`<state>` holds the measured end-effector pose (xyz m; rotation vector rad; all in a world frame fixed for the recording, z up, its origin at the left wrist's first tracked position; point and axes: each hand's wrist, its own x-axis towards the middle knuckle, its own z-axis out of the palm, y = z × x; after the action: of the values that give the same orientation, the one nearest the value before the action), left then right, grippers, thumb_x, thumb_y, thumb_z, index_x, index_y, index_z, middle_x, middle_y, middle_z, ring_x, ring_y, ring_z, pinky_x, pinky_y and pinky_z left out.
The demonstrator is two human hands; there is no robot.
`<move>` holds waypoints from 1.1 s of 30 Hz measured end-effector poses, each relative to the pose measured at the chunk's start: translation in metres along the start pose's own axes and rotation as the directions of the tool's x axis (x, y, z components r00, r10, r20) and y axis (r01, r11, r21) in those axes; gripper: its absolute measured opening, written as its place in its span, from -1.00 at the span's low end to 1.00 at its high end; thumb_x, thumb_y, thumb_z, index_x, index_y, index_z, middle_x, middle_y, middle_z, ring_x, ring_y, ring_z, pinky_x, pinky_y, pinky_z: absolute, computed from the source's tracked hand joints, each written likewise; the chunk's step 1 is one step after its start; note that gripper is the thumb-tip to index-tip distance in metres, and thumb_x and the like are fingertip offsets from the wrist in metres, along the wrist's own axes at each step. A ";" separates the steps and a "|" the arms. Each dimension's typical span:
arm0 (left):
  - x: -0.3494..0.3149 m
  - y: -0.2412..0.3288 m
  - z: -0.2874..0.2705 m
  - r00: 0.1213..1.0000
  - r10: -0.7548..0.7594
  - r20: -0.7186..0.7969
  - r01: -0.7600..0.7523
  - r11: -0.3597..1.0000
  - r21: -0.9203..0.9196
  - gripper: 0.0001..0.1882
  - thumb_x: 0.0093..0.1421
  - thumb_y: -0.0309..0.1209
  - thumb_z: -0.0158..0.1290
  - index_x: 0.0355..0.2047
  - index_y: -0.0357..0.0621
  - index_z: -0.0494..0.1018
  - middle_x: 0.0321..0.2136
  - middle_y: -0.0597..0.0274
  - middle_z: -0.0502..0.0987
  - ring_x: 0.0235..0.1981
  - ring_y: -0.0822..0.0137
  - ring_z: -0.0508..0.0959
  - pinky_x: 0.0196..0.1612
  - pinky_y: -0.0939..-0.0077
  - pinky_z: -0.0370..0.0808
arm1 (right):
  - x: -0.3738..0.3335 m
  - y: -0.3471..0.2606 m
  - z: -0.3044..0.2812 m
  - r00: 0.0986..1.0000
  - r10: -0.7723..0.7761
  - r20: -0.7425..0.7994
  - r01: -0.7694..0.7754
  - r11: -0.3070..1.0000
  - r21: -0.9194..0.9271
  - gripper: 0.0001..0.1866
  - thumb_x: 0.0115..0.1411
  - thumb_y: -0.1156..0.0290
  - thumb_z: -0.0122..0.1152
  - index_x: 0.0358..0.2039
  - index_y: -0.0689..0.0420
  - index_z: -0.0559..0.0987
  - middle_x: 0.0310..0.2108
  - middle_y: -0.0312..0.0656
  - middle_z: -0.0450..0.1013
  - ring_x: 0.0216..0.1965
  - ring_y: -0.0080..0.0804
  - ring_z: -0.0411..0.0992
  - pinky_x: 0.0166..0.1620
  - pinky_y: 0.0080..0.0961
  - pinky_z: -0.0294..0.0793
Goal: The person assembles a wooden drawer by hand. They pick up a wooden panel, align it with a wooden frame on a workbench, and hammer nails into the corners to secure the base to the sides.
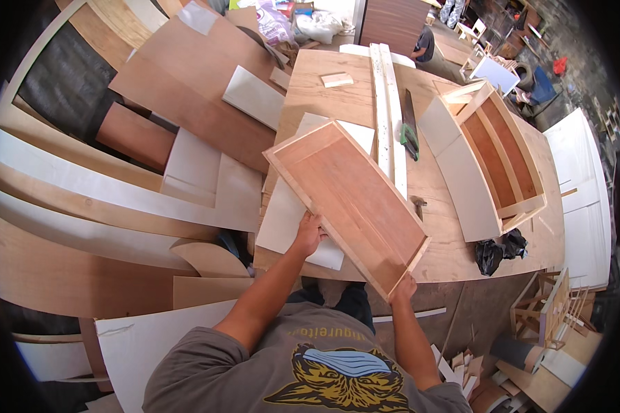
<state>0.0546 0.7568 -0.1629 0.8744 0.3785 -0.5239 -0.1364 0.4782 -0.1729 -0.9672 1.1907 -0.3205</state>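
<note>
A framed wooden panel, rectangular with a thin raised rim, is held tilted above the near part of the plywood worktable. My left hand grips its left long edge, thumb over the rim. Its near right corner is in my right hand, with the fingers partly hidden. Below the panel lie white boards. A hammer rests just right of the panel; its handle mostly cannot be seen. Farther back is a handsaw with a green handle, beside two long pale wood strips.
An open wooden cabinet frame occupies the table's right side, with a black plastic bag near it. Large sheets and boards crowd the left. Wood offcuts lie on the floor. Another person is beyond the table.
</note>
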 end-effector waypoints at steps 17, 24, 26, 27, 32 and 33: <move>0.030 0.043 -0.025 0.981 0.184 0.058 -0.189 0.976 0.106 -0.68 0.35 -0.44 0.03 0.09 0.06 0.34 -0.06 0.23 0.56 -0.06 0.22 0.61 -0.07 0.13 0.61 | 0.026 0.008 -0.021 0.993 -0.114 -0.039 0.084 0.886 -0.456 -0.57 0.29 0.24 0.21 0.12 0.12 0.46 -0.31 -0.07 0.53 -0.41 -0.32 0.52 -0.43 -0.38 0.52; -0.023 0.121 -0.049 0.938 0.336 0.087 -0.343 0.937 0.075 -0.62 0.37 -0.41 -0.04 0.19 -0.01 0.31 0.01 0.26 0.53 0.00 0.21 0.59 -0.04 0.16 0.59 | 0.005 0.019 -0.017 0.795 -0.523 0.308 0.501 0.278 -0.820 -0.52 0.15 0.24 0.36 0.06 0.09 0.49 -0.15 -0.09 0.50 -0.09 -0.05 0.47 -0.01 -0.12 0.45; -0.049 0.139 -0.046 0.895 0.447 -0.006 -0.446 0.894 0.050 -0.71 0.38 -0.40 0.01 0.09 -0.04 0.36 -0.05 0.25 0.56 -0.06 0.28 0.60 -0.08 0.22 0.59 | -0.019 0.013 0.000 0.786 -0.554 0.276 0.424 0.157 -0.892 -0.43 0.13 0.21 0.39 0.12 0.06 0.44 -0.07 -0.08 0.46 -0.02 -0.04 0.44 0.02 -0.08 0.44; -0.054 0.144 -0.059 0.895 0.446 -0.004 -0.445 0.894 0.056 -0.71 0.38 -0.40 0.01 0.09 -0.04 0.36 -0.05 0.25 0.56 -0.06 0.28 0.60 -0.08 0.22 0.59 | -0.025 0.011 0.008 0.769 -0.584 0.261 0.347 0.037 -0.937 -0.35 0.10 0.18 0.41 0.18 0.02 0.38 0.01 -0.08 0.42 0.04 -0.04 0.40 0.05 -0.04 0.42; -0.074 0.143 -0.107 0.874 0.474 -0.108 -0.467 0.880 0.087 -0.69 0.40 -0.42 -0.04 0.13 -0.07 0.34 0.01 0.24 0.53 -0.01 0.27 0.58 -0.04 0.22 0.58 | -0.007 0.017 0.000 0.868 -0.431 0.244 0.282 0.025 -0.959 -0.21 0.11 0.13 0.41 0.29 -0.04 0.24 0.08 -0.02 0.38 0.09 0.06 0.38 0.05 0.00 0.44; -0.077 0.141 -0.112 0.868 0.488 -0.096 -0.479 0.872 0.102 -0.65 0.40 -0.40 -0.03 0.18 -0.08 0.31 0.06 0.25 0.51 0.05 0.25 0.55 0.02 0.21 0.56 | -0.004 0.015 -0.001 0.886 -0.387 0.256 0.285 0.019 -0.958 -0.20 0.11 0.13 0.41 0.30 -0.05 0.22 0.08 0.01 0.39 0.10 0.09 0.38 0.04 0.01 0.46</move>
<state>0.0620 0.9427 -0.1014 1.0349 0.2334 -0.0179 -0.1425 0.4893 -0.1821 -2.5628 1.1473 0.1911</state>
